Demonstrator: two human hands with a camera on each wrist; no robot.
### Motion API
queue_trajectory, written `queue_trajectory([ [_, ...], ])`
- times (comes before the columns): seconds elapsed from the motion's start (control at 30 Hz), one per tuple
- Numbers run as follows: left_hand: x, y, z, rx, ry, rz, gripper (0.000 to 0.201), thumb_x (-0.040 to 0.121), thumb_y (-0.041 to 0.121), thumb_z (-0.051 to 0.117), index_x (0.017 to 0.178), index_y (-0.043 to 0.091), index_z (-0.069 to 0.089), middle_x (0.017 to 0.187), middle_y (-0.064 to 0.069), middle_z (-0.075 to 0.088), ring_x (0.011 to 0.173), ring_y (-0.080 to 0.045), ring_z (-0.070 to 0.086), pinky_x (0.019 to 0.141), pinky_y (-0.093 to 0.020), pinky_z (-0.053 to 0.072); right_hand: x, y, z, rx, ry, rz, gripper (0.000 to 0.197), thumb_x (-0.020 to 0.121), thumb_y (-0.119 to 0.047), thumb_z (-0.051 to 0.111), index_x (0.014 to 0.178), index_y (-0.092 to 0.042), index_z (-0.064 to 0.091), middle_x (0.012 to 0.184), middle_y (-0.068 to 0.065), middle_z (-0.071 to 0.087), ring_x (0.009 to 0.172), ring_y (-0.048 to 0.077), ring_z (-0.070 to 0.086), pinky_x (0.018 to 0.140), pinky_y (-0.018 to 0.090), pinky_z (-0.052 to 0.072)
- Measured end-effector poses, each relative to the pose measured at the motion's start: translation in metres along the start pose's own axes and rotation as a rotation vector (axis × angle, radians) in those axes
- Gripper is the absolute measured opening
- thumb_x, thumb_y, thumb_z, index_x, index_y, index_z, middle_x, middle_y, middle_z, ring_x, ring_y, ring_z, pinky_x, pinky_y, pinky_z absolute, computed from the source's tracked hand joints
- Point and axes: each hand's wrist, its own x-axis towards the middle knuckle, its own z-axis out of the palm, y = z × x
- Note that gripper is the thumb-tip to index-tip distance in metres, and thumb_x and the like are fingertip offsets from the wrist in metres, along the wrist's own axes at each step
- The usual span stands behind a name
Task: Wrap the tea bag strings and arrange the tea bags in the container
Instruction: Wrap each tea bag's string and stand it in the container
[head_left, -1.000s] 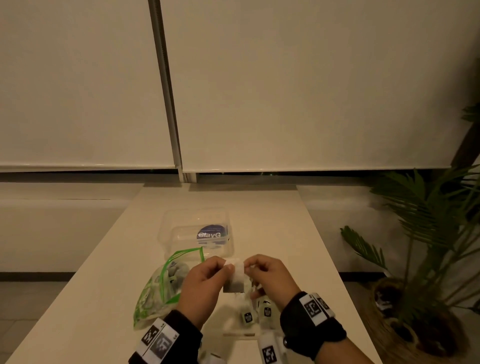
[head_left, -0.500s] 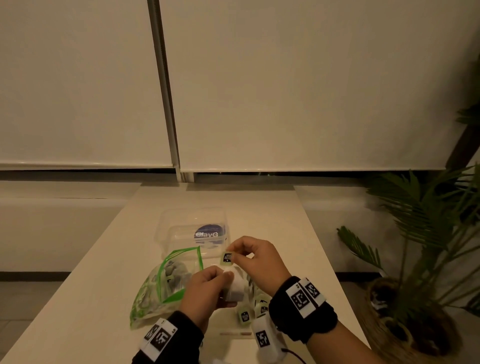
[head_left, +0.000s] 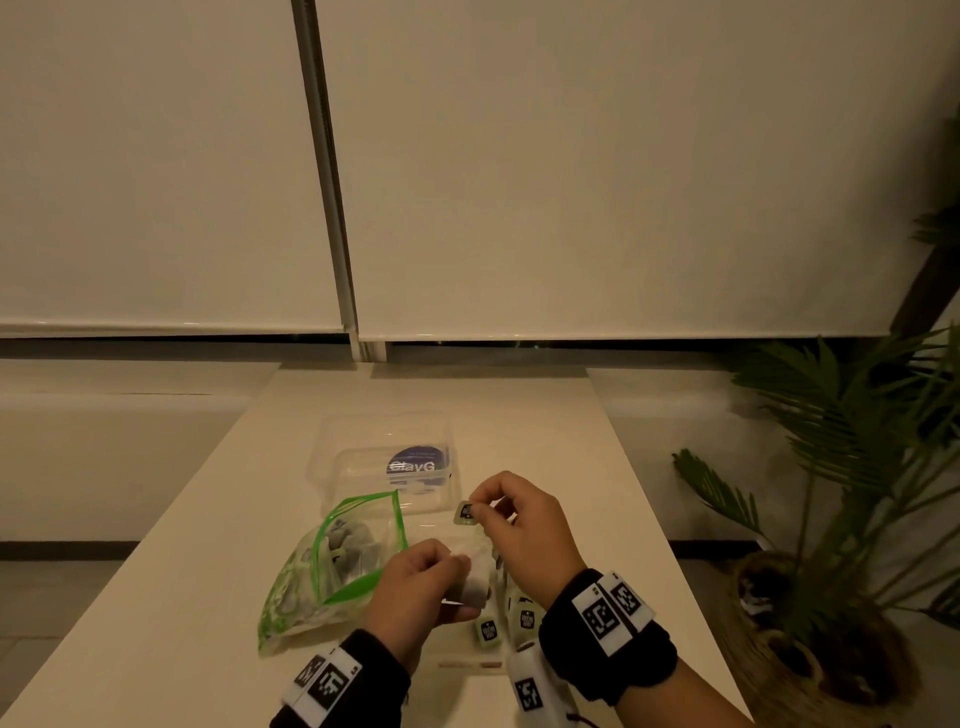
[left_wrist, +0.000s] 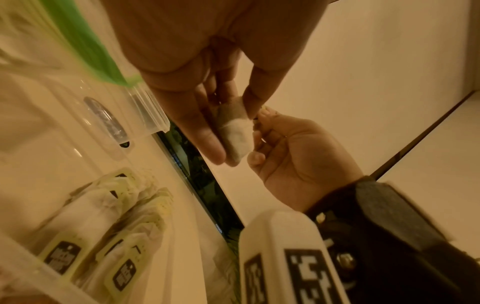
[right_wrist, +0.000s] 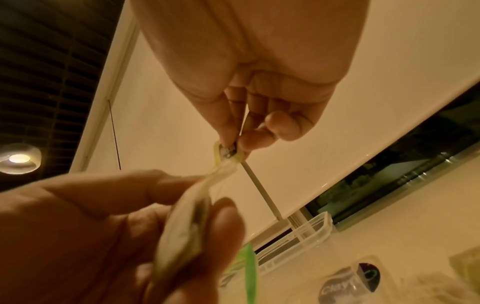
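The step in hand looks like the wrapping of a string, not yet the arranging. The left hand (head_left: 415, 582) has its grip closed on a tea bag (head_left: 475, 582), thumb on one face and fingers on the other, holding it above the near end of the worktop (head_left: 519, 410). The right hand (head_left: 519, 525) pinches the bag's small paper tag (head_left: 464, 513) between thumb and forefinger, raised a little above and beyond the bag; the right wrist view shows the tag (right_wrist: 228, 153) close to the bag's top edge, so little loose string seems left — the string itself is too thin to trace. Below the hands, a clear tray of finished tea bags (left_wrist: 85, 236) lies with their tags showing, several already lined up side by side. A green-edged zip bag (head_left: 332, 561) with more tea bags inside lies to the left, touching or just beside the left hand's wrist, and a clear lidded container (head_left: 384, 457) with a dark round label stands beyond it. The next move probably calls for a last turn of the tag round the bag and a tuck to hold it — keeping the left pinch firm so the loops stay put — then setting the bag beside the others.
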Motion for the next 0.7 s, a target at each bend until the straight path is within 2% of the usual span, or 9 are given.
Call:
queue_trajectory([
  [0.07,0.000,-0.001,0.001,-0.014,0.014,0.019,0.026,0.091,0.003,0.059,0.069,0.007,0.047,0.059,-0.010,0.054,0.068,-0.032,0.068,0.061,-0.036,0.055,0.005,-0.002,-0.003,-0.012,-0.014,0.030,0.020,0.088,-0.011,0.065,0.077,-0.027,0.061,0.073,-0.013,0.063,0.063,0.001,0.050,0.061,0.013,0.043],
  [0.13,-0.001,-0.001,0.002,-0.034,0.026,0.025,0.024,0.093,0.008,0.060,0.072,0.007,0.048,0.061,-0.012,0.058,0.068,-0.035,0.069,0.060,-0.036,0.056,0.008,-0.004,-0.004,-0.036,-0.033,0.025,0.020,0.088,-0.011,0.065,0.077,-0.027,0.062,0.075,-0.011,0.063,0.064,0.000,0.050,0.063,0.012,0.043],
  [0.3,0.000,0.001,0.004,-0.108,0.084,0.015,0.018,0.096,0.014,0.058,0.083,0.003,0.050,0.081,-0.025,0.065,0.071,-0.044,0.070,0.053,-0.034,0.057,0.006,-0.005,-0.002,-0.042,-0.036,-0.064,0.015,0.084,-0.009,0.068,0.077,-0.021,0.065,0.081,-0.010,0.062,0.070,0.004,0.057,0.064,0.013,0.043],
  [0.4,0.001,0.002,0.004,-0.139,0.082,-0.014,0.016,0.097,0.015,0.055,0.089,0.002,0.051,0.093,-0.035,0.064,0.073,-0.044,0.071,0.054,-0.035,0.059,-0.001,-0.002,0.000,-0.059,-0.021,-0.170,0.014,0.081,-0.006,0.070,0.076,-0.018,0.064,0.082,-0.008,0.060,0.074,0.009,0.059,0.066,0.014,0.045],
  [0.47,0.001,0.002,0.004,-0.171,0.065,-0.040,0.015,0.098,0.013,0.053,0.091,0.001,0.052,0.089,-0.031,0.066,0.071,-0.042,0.071,0.055,-0.036,0.059,-0.009,0.002,0.002,-0.086,-0.031,-0.258,0.012,0.080,-0.008,0.067,0.076,-0.017,0.062,0.083,-0.007,0.058,0.075,0.008,0.057,0.067,0.012,0.044],
  [0.57,0.003,-0.001,0.003,-0.197,0.061,-0.046,0.015,0.099,0.008,0.049,0.088,0.000,0.056,0.071,-0.016,0.069,0.063,-0.034,0.070,0.058,-0.037,0.060,-0.018,0.013,0.005,-0.175,-0.068,-0.361,0.003,0.080,-0.017,0.059,0.078,-0.016,0.060,0.087,-0.007,0.055,0.077,0.005,0.054,0.069,0.017,0.045],
  [0.7,0.002,-0.002,0.003,-0.199,0.045,-0.029,0.023,0.098,0.004,0.044,0.083,0.000,0.062,0.070,-0.015,0.065,0.062,-0.026,0.067,0.059,-0.037,0.058,-0.025,0.027,0.009,-0.342,-0.106,-0.440,0.002,0.081,-0.013,0.060,0.080,-0.012,0.059,0.089,-0.003,0.055,0.078,0.009,0.051,0.070,0.010,0.037],
])
